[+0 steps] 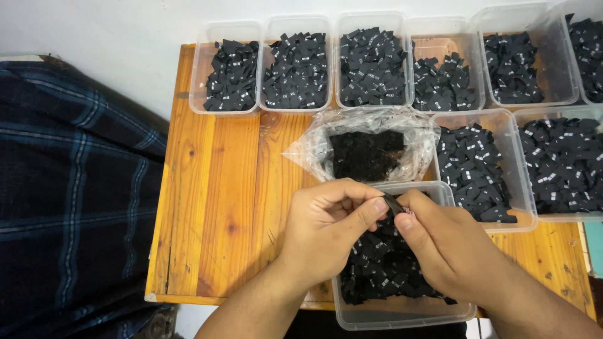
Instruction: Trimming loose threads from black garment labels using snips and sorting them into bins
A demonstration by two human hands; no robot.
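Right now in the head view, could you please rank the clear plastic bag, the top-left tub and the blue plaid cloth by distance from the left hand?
1. Clear plastic bag, just above the left hand.
2. Top-left tub, at the table's far left corner.
3. Blue plaid cloth, off the table's left edge.

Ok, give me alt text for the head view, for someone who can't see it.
Left hand and right hand pinch one small black label between them over a clear tub of black labels at the near edge of a wooden table. Behind it lies an open plastic bag of labels, with more filled tubs along the back and right.
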